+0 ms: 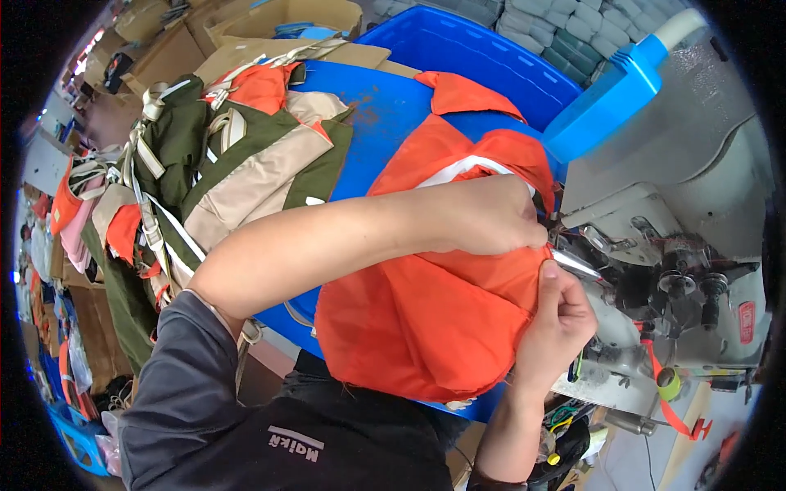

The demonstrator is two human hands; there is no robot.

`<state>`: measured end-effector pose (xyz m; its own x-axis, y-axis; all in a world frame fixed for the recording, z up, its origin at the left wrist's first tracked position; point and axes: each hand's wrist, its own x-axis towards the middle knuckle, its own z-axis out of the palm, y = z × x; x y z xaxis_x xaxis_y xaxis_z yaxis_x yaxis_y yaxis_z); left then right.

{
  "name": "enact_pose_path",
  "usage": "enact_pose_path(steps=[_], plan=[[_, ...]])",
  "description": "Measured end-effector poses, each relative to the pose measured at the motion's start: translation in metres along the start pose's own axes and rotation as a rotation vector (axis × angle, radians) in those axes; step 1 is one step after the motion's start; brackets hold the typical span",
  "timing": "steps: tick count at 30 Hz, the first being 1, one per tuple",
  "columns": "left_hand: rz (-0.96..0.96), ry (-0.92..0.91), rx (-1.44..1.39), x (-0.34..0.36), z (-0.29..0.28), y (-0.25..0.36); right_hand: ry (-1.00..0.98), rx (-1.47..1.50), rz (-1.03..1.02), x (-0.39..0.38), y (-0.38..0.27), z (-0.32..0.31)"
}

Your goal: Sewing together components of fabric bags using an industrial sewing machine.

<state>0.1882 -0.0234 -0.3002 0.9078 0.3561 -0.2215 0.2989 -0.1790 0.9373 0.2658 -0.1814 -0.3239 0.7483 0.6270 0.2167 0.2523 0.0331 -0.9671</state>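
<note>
Spreading nearest the dark shirt (352, 434): orange fabric (409, 327), its rounded near end drooping in loose folds at the table's near edge.
Right grip: the right hand (561, 315) pinches the fabric's right-hand edge between thumb and fingers, just short of the machine.
Left grip: the left hand (503, 221) reaches across the cloth from the left, its fingers curled down; it seems to grasp the same edge a little farther off, though the fingertips are hidden.
Cloth's location: on the table, under the left forearm, its right edge right beside the machine's working parts.
Cloth's direction: the long axis runs roughly from the shirt away to the far side; the held edge faces right, to the machine. Folds make this approximate.
White strip: a white strip (458, 169) curves along the far part of the orange fabric.
Stitching progress: judged partway, since the edge is gathered up at the machine; finished stitches cannot be made out, nor how much edge is left.
Machine side: a pale sewing machine (712, 196) stands at the right, with an orange strap (667, 393) hanging by it.
Table left: olive and beige pieces (262, 172) with webbing lie heaped on the blue table (372, 98).
Table far side: a separate orange piece (471, 96) lies flat, apart from both hands.
Beyond: a blue tub (475, 49) and a cardboard box (286, 24).
</note>
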Motion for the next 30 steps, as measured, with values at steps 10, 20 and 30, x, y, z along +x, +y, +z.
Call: enact_pose_path(steps=[10, 20, 30], plan=[[0.095, 0.021, 0.138, 0.0, -0.005, -0.005, 0.027, 0.024, 0.018, -0.001, 0.001, 0.002], [0.046, 0.024, 0.01, 0.004, 0.002, -0.005, 0.052, 0.049, 0.008, 0.0, 0.002, 0.004], [0.063, 0.078, -0.039, 0.008, 0.003, -0.005, 0.093, 0.031, -0.001, 0.002, 0.004, 0.007]])
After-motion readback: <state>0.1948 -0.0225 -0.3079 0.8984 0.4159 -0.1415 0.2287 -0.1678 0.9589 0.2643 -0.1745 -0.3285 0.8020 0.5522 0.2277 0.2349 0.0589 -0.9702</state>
